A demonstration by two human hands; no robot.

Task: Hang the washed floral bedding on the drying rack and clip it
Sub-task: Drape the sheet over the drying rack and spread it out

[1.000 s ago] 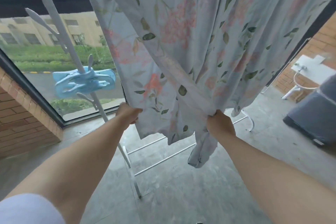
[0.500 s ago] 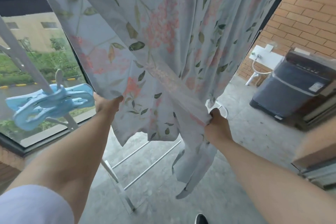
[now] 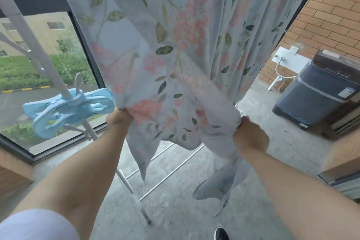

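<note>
The pale blue floral bedding point(image 3: 187, 45) hangs down from above the frame, over the white drying rack point(image 3: 29, 48). My left hand point(image 3: 119, 118) grips its lower left edge. My right hand point(image 3: 250, 136) grips a bunched fold at the lower right, and loose corners dangle below both hands. Large light blue clips point(image 3: 66, 108) sit clamped on the rack's slanted pole, just left of my left hand. The top of the bedding and the bar that carries it are out of view.
The rack's white lower bars and foot point(image 3: 136, 187) stand on the grey concrete floor under the sheet. A big window point(image 3: 39, 76) fills the left. A dark washing machine point(image 3: 319, 91) stands by the brick wall at the right. My shoe tip point(image 3: 221, 234) shows at the bottom.
My hands have spread further apart, so the lower edge of the bedding is stretched wider. The view has swung right, bringing the washing machine in.
</note>
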